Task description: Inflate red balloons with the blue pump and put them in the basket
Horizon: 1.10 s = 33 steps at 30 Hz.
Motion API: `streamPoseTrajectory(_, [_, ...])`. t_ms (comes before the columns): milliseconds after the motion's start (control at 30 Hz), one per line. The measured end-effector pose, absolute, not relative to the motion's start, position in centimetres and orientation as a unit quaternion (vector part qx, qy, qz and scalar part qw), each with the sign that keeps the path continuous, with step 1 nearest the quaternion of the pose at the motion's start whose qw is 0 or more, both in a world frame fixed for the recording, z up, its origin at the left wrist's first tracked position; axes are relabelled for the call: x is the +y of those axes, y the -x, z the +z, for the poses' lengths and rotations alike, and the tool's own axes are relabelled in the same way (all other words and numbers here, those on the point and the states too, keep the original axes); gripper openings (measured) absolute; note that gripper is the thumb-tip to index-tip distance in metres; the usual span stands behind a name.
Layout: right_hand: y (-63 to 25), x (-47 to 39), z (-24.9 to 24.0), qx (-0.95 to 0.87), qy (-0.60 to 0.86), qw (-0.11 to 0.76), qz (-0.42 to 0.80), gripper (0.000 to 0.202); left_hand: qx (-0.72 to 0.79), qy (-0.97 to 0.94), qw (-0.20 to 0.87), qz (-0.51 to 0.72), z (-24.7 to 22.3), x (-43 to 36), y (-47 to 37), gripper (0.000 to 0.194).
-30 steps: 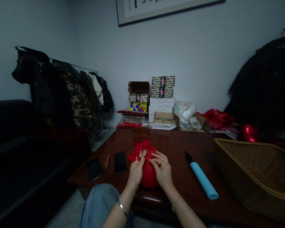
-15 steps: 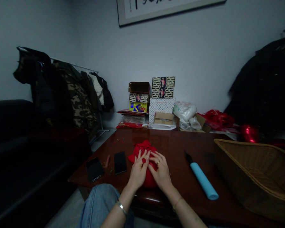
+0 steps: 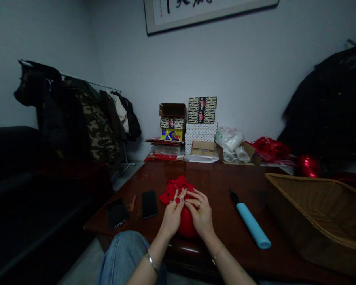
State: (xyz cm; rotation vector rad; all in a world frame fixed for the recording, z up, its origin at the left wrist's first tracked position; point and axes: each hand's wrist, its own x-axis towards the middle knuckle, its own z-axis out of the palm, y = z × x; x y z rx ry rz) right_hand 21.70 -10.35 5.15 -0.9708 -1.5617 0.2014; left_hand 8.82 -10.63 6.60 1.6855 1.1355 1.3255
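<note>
A red cloth bundle (image 3: pixel 187 226) lies at the near edge of the dark wooden table (image 3: pixel 216 178). Its near part is round and smooth, while gathered, ruffled cloth (image 3: pixel 178 185) spreads out at the far side. My left hand (image 3: pixel 172 215) pinches the cloth at the neck between the two parts, a silver bangle on its wrist. Opposite it, my right hand (image 3: pixel 202 213) has its thumb and fingers closed at the same neck, fingertips almost meeting the left ones. What exactly lies between the fingertips is partly hidden. A small round red thing (image 3: pixel 177 200) shows at my left fingers.
Two dark phones (image 3: pixel 150 204) (image 3: pixel 117 213) lie left of the bundle, with a small pinkish stick (image 3: pixel 133 202) between them. On the right are a light blue cylinder (image 3: pixel 253 225) with a black tip and a wicker basket (image 3: pixel 308 213). Boxes (image 3: pixel 201 132) stand behind the table.
My thumbs have drawn up toward the fingertips at the neck, and more of the round red part shows between my hands. The whole view has shifted slightly.
</note>
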Motion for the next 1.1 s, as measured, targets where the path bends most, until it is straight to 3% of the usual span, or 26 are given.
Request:
streamPoseTrajectory(133, [-22.8, -10.2, 5.5, -0.678, 0.428, 0.589, 0.104, 0.024, 0.451, -0.665, 0.304, 0.512, 6.7, -10.2, -8.0, 0.045])
streamPoseTrajectory(300, [-23.7, -10.7, 5.9, -0.782, 0.470, 0.409, 0.007, 0.099, 0.462, -0.748, 0.192, 0.436, 8.1, -10.4, -7.8, 0.042])
streamPoseTrajectory(400, [-23.9, -10.9, 6.1, -0.792, 0.510, 0.323, -0.094, 0.117, 0.481, -0.777, 0.145, 0.380, 9.1, -10.7, -8.1, 0.041])
streamPoseTrajectory(633, [-24.4, -10.9, 6.5, -0.761, 0.547, 0.282, -0.202, 0.115, 0.477, -0.813, 0.088, 0.322, 10.0, -10.6, -8.6, 0.042])
streamPoseTrajectory(1100, [-27.1, -11.4, 7.5, -0.736, 0.584, 0.255, -0.228, 0.109, 0.438, -0.842, 0.080, 0.303, 11.0, -9.8, -11.3, 0.044])
